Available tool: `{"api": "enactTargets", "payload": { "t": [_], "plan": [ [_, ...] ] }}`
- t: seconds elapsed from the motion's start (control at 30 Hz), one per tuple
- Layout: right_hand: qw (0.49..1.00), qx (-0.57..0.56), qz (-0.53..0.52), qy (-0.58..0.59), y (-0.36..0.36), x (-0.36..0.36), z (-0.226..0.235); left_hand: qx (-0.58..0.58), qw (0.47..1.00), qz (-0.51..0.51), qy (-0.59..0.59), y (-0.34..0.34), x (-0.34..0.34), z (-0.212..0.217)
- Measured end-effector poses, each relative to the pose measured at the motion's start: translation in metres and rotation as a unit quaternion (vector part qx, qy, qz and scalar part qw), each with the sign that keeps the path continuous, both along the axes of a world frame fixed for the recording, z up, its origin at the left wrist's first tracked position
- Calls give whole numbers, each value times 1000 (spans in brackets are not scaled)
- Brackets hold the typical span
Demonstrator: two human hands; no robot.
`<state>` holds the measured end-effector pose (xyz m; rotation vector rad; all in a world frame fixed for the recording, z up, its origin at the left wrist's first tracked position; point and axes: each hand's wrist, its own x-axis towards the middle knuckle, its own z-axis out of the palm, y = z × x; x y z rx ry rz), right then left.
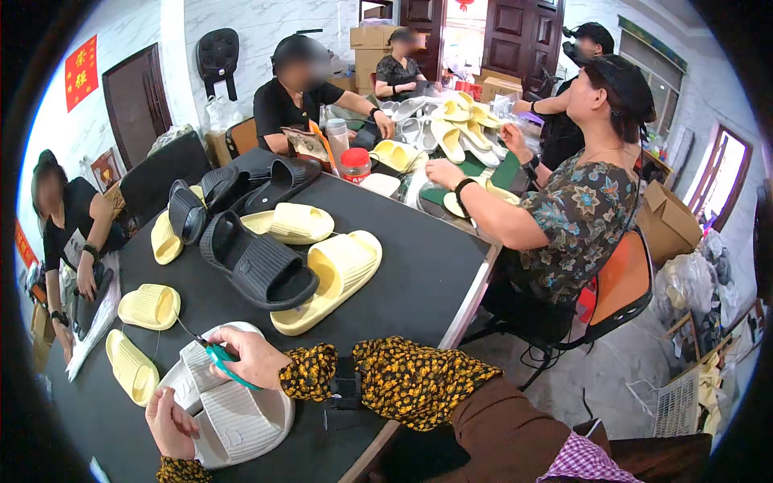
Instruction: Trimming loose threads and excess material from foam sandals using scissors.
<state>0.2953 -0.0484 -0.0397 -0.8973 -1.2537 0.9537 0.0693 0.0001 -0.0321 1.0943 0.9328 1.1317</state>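
Note:
Teal-handled snips (233,372) are held in my right hand (256,361), their dark tip pointing up and left. Beneath that hand lies a pair of pale grey-white slippers (245,419), ribbed across the straps and set side by side. At their near left edge is my left hand (171,425); its fingers are loosely bent and apart, with nothing visible in them. Whether it touches the slipper I cannot tell. Just left of the pair lie two small yellow slippers (149,306), one behind the other, with a thin thread near them.
Black slippers (262,266) and larger yellow slippers (342,282) crowd the dark table (403,266) beyond my hands. A red-lidded jar (354,165) stands farther back. Several people work around, near a heap of slippers (463,129). An orange chair (624,282) stands right.

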Motion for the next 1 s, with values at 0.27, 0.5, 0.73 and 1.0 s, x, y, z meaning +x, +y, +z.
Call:
{"api": "enactTargets", "payload": {
  "t": [0.27, 0.5, 0.73, 1.0],
  "plan": [
    [995, 5, -22, -96, 1, -8, 9, 2, 1000, 29, 2, 0, -14, 4],
    [993, 11, -26, -113, -5, 10, -2, -19, 998, -28, 61, -7, 7, 17],
    [987, -152, 47, 3, -19, -2, 26, -40, 998, -42, 38, -9, -9, 16],
    [988, -143, 54, -11, -17, 4, 23, -46, 998, -29, 25, -8, -2, 17]
  ]
}}
